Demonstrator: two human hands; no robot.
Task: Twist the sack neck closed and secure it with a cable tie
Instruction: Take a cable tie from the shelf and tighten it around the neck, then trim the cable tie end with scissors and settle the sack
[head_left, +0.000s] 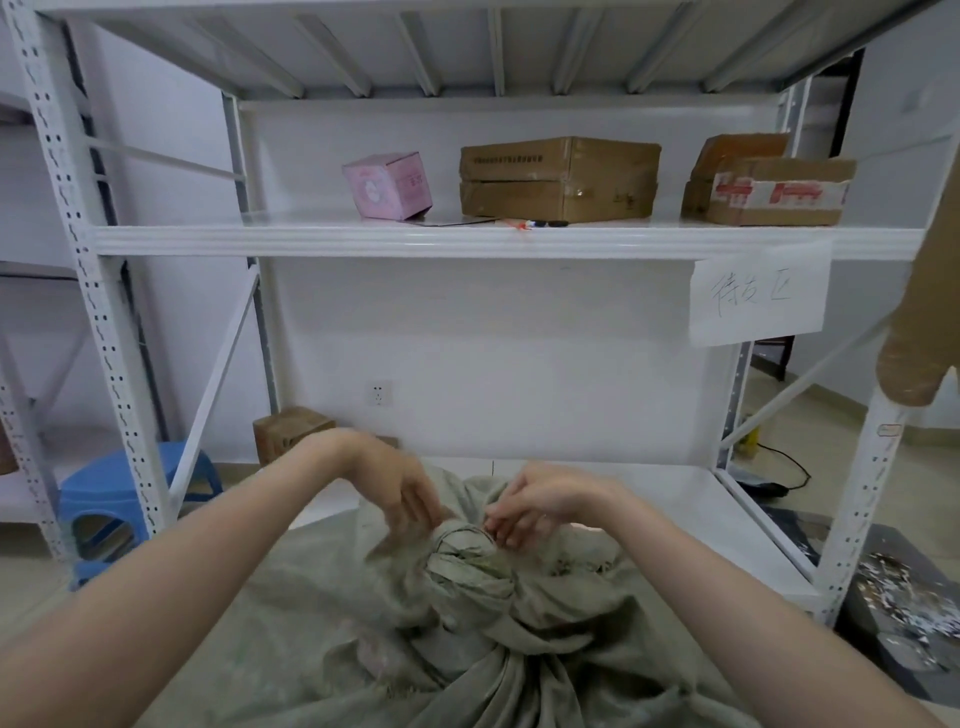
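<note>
A white metal rack (498, 241) fills the view, its middle shelf carrying a pink box (388, 185), a flat brown carton (558, 179) and a taped carton (769, 182), with a handwritten paper sign (759, 293) hanging from the shelf edge at the right. A blue stool (127, 506) stands on the floor at the left. In front of the rack, low in the view, lies a grey-green sack (467, 639), its cloth gathered and twisted into a tight neck (465, 558) that stands up at the middle. Two bare arms reach in from the bottom corners. The left hand (402, 491) is motion-blurred, its fingers pointing down and touching the left side of the neck; how firmly they grip cannot be told. The right hand (535, 512) has its fingers curled and pinched together at the top right of the neck. No cable tie can be made out.
</note>
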